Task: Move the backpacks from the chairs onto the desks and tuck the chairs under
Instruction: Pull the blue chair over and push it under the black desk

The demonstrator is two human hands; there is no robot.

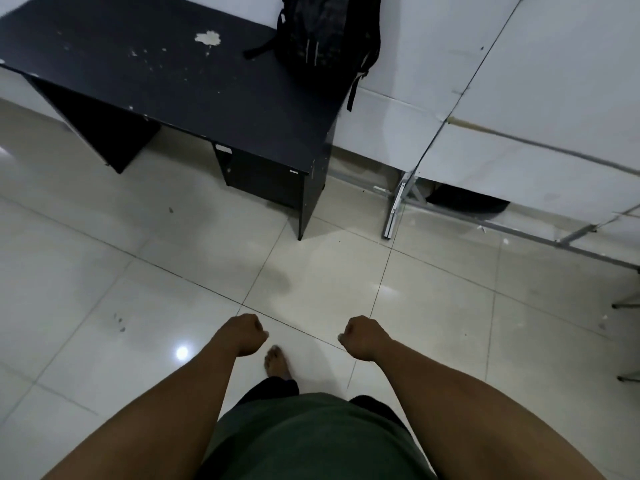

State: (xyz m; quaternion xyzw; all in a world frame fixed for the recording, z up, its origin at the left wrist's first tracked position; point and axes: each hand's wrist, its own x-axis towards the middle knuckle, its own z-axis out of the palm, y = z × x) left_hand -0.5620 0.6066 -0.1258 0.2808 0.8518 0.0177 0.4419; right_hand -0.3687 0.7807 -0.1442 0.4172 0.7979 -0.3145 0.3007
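A black backpack (323,29) stands on the far right end of a dark desk (166,81), leaning against the white wall, with one strap hanging off the desk's right edge. My left hand (244,334) and my right hand (363,336) hang in front of me over the tiled floor, well short of the desk. Both have the fingers curled into loose fists and hold nothing. No chair shows fully in view.
White partition panels (519,98) with metal framing run along the right, with a dark gap at their base. Thin metal legs (627,303) poke in at the right edge. Glossy floor tiles (104,271) lie between me and the desk. My bare foot (275,362) is below my hands.
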